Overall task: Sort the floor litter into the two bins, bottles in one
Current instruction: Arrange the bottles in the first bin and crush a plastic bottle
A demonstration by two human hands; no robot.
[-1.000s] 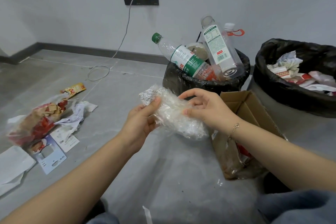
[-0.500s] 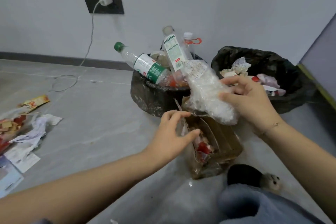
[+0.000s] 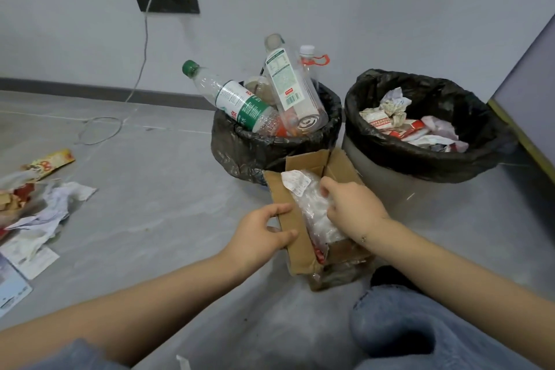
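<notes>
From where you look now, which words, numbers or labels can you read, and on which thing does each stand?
"水": green-capped bottle, on the green label; the rest is blurred.
Upright clear bottle: table and barcode, too small.
White sticker on the plastic wrap: blurred.
Floor wrappers: unreadable.

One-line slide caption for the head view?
Right hand stuffs crumpled clear plastic wrap into brown cardboard box; left hand grips its flap.

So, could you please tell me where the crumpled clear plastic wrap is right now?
The clear plastic wrap sits inside the open cardboard box, low centre of the head view, under the right hand, just before the bottle bin.
</notes>
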